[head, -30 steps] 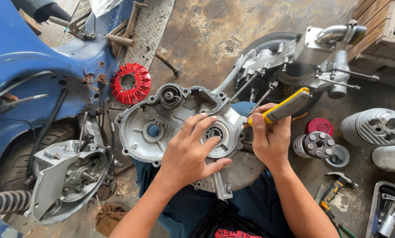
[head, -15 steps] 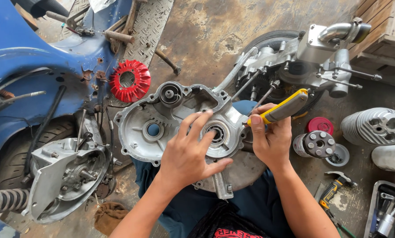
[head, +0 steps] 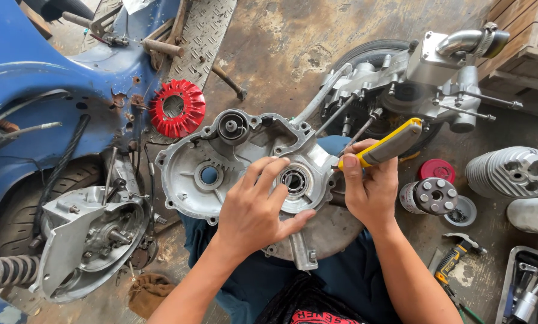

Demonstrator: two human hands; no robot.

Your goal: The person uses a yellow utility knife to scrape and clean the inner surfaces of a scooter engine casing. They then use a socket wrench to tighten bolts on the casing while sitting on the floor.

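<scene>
The left hand [head: 254, 210] is still lying open on the grey cast-aluminium engine case [head: 221, 165] (barely shifted); the right hand [head: 371, 189] is still gripping the yellow-handled screwdriver [head: 383, 147] at its bearing.

A stained concrete floor [head: 281, 36] carries everything. On it at the right lie a finned cylinder [head: 512, 171], a red cap [head: 437, 169], a round clutch part [head: 434, 196], a hammer [head: 455, 258] and a tray of tools [head: 530, 288], with a wooden crate [head: 521, 60] at the far corner. At the left lie a red fan [head: 177, 108], a chequered metal plate [head: 203, 30], a bolt [head: 227, 81] and a brown rag [head: 149, 293].
</scene>
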